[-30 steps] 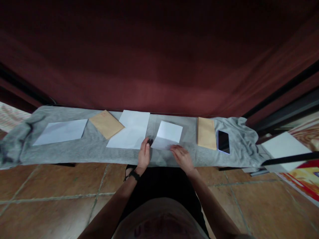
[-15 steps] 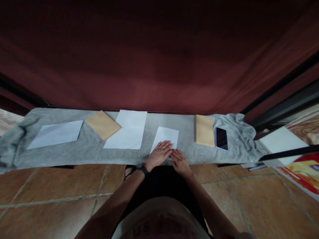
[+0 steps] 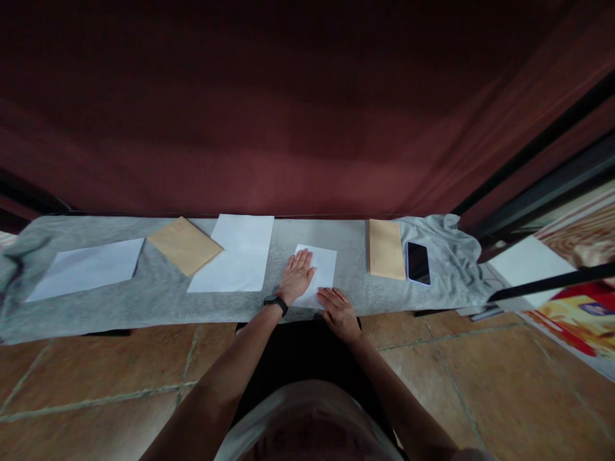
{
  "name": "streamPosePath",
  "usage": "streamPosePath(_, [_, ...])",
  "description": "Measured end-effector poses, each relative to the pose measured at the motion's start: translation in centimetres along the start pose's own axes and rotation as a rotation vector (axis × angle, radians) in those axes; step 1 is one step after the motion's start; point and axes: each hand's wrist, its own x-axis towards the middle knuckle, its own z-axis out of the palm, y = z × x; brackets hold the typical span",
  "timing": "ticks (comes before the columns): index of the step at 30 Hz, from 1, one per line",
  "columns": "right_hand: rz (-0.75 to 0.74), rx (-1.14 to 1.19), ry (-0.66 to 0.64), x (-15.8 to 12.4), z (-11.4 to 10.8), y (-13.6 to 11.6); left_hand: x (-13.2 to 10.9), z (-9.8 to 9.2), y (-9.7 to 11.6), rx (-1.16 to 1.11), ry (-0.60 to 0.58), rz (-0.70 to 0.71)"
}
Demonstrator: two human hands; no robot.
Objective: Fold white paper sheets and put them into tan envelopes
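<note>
A folded white sheet (image 3: 325, 267) lies in the middle of a long bench covered with grey cloth (image 3: 158, 301). My left hand (image 3: 296, 276) lies flat on the sheet's left half, fingers stretched out and pressed down; a black band is on that wrist. My right hand (image 3: 337, 312) rests at the sheet's near right corner, fingers spread and touching the paper's edge. Left of my hands lies a larger white sheet (image 3: 235, 261) and beside it a brown envelope (image 3: 184, 245).
A white envelope (image 3: 87, 269) lies far left on the cloth. A second brown envelope (image 3: 385, 258) and a dark phone (image 3: 418, 263) lie to the right. A dark red curtain hangs behind. A white board (image 3: 524, 261) and a black bar (image 3: 552, 282) sit at the right, above a tiled floor.
The sheet, half raised a second ago, has been folded down flat. My left hand moved from beside it onto it and slid up along it; my right hand stays at the near edge.
</note>
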Motion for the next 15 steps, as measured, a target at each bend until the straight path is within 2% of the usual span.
streamPosePath(5, [-0.006, -0.012, 0.024, 0.0, 0.4, 0.0, -0.4, -0.5, -0.7, -0.101, 0.06, -0.16])
streamPosePath(9, [-0.002, -0.004, 0.044, -0.1, 0.6, 0.0, -0.6, -1.8, -0.8, -0.346, 0.1, -0.373])
streamPosePath(12, [-0.01, 0.028, 0.076, -0.2, 0.8, 0.1, -0.3, -2.7, -1.1, -0.535, 0.084, -0.534])
streamPosePath(15, [-0.019, 0.073, 0.104, -0.4, 0.8, 0.3, 0.1, -2.9, -1.7, -0.594, 0.07, -0.597])
